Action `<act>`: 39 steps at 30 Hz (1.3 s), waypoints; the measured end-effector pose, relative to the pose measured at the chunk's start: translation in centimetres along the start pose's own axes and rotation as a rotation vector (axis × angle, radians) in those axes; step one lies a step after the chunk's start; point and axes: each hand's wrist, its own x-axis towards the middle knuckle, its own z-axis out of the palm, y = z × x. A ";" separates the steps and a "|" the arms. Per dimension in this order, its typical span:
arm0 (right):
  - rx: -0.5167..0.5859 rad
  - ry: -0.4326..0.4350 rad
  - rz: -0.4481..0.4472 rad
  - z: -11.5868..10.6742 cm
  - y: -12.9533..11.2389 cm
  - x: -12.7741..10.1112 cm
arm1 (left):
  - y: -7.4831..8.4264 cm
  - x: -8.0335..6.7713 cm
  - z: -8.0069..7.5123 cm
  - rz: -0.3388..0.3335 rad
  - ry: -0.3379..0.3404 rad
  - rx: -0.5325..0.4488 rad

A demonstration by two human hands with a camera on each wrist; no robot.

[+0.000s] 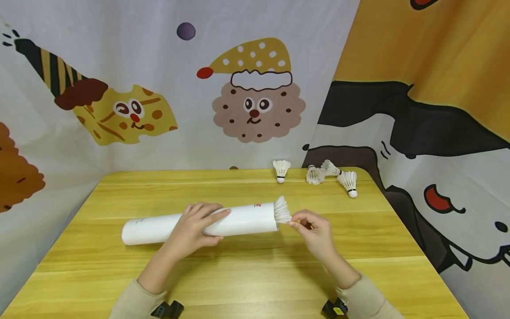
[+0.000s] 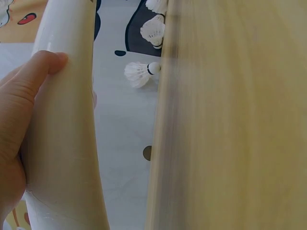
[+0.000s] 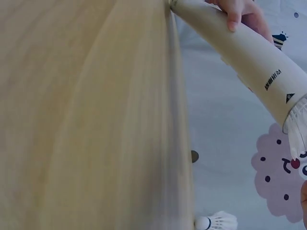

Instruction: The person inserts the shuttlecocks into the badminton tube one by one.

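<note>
A long white shuttlecock tube lies crosswise in front of me, its right end raised a little. My left hand grips it around the middle, the thumb on the near side; in the left wrist view that thumb lies along the tube wall. White feathers of a shuttlecock stick out of the tube's right mouth. My right hand pinches the lower edge of those feathers between thumb and index finger. The shuttlecock's cork end is hidden. Small dark print shows near the mouth in the right wrist view.
At the table's back edge stands a single white shuttlecock. Several more lie grouped at the back right, among them a feathered shuttlecock and a translucent shuttlecock. Behind the wooden table hangs a cartoon-printed curtain.
</note>
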 end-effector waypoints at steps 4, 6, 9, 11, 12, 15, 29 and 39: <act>0.012 -0.022 0.020 0.5 0.0 -0.1 | 0.0 -0.1 0.0 -0.012 -0.011 0.006; 0.014 -0.035 0.030 0.7 0.0 -0.2 | 0.0 -0.1 0.0 -0.026 -0.029 0.001; 0.045 -0.051 0.038 1.1 0.1 -0.2 | 0.0 -0.1 -0.1 -0.043 -0.053 -0.006; 0.056 -0.055 0.043 1.3 0.2 -0.2 | 0.0 -0.1 -0.1 -0.042 -0.054 -0.009; 0.060 -0.054 0.051 1.4 0.2 -0.2 | 0.0 -0.1 -0.1 -0.040 -0.050 -0.007; 0.050 -0.047 0.099 1.7 0.3 -0.2 | 0.0 0.0 -0.1 -0.029 -0.027 -0.005; 0.076 -0.162 0.415 2.2 2.8 0.5 | 0.0 -0.1 -0.1 -0.016 0.002 0.005; 0.172 -0.216 0.507 2.9 3.2 1.3 | -0.1 -0.3 -0.1 -0.028 -0.011 -0.003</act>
